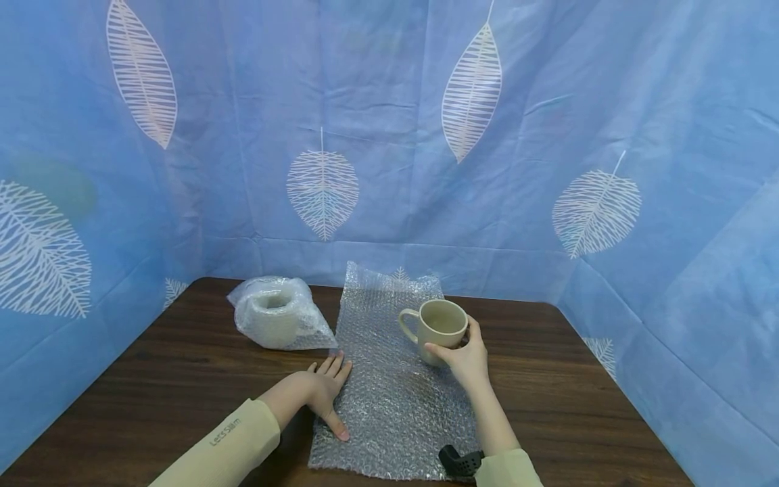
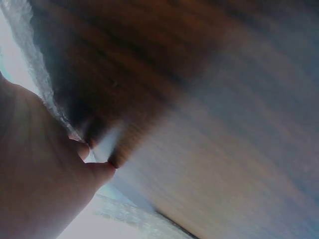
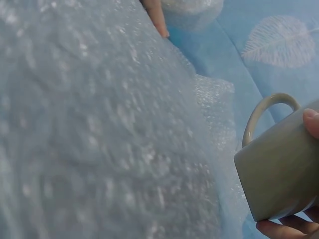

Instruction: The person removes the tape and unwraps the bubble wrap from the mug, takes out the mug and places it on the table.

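A cream mug point(image 1: 433, 331) with its handle toward the left is gripped by my right hand point(image 1: 467, 353), thumb on the near side and fingers round its right side. Below it a sheet of bubble wrap point(image 1: 389, 406) lies spread on the table, its far end rising against the cloth. In the right wrist view the mug point(image 3: 279, 169) shows its side and handle; whether its base touches the wrap I cannot tell. My left hand point(image 1: 322, 389) rests with spread, straight fingers on the left edge of the sheet, the thumb on the wrap.
A second bundle of bubble wrap point(image 1: 298, 328) around a pale, round-mouthed object stands at the back left of the dark wooden table point(image 1: 566, 399). A blue cloth with white leaf prints point(image 1: 389, 169) hangs behind and along both sides. A black wrist device point(image 1: 458, 462) sits by my right sleeve.
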`<state>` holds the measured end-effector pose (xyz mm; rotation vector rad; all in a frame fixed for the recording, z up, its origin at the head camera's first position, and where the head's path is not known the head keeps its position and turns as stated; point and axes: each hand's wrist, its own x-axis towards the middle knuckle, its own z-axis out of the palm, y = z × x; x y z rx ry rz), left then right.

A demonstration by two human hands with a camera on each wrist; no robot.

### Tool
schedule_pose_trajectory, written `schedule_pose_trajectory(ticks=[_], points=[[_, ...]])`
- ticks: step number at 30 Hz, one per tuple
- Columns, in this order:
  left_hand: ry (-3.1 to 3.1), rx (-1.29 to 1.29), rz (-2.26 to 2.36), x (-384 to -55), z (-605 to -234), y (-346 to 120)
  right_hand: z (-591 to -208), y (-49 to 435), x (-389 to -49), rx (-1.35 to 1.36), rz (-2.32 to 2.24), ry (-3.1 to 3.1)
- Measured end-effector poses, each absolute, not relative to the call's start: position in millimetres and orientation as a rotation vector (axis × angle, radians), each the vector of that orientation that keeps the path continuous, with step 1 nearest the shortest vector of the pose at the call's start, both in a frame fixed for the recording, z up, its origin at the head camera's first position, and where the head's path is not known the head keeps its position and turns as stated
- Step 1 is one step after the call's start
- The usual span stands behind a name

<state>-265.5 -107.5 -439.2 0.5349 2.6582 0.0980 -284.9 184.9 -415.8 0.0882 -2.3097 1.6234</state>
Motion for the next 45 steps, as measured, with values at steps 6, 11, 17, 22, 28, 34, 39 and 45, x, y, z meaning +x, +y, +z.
schedule_pose_trajectory(ticks=[6,11,17,22,28,34,39,45], points=[[2.645,0.54,0.096,-264,-436,-108,-411,191,-283,0.076,1.63,-2.29],[2.635,0.513,0.054,-256,-422,-104,-409,196,-283,0.058,1.606,-2.289],[2.641,0.49,0.027,-248,-411,-100,-407,202,-283,0.044,1.596,-2.291],[2.631,0.509,0.046,-249,-414,-102,-403,207,-282,0.025,1.573,-2.283],[2.628,0.527,0.075,-258,-426,-105,-399,215,-280,-0.007,1.579,-2.273],[2.646,0.55,0.119,-269,-443,-110,-394,223,-279,-0.032,1.582,-2.278],[2.646,0.551,0.116,-269,-442,-111,-392,229,-279,-0.046,1.576,-2.252],[2.612,0.53,0.098,-259,-425,-105,-392,238,-278,-0.079,1.566,-2.236]])
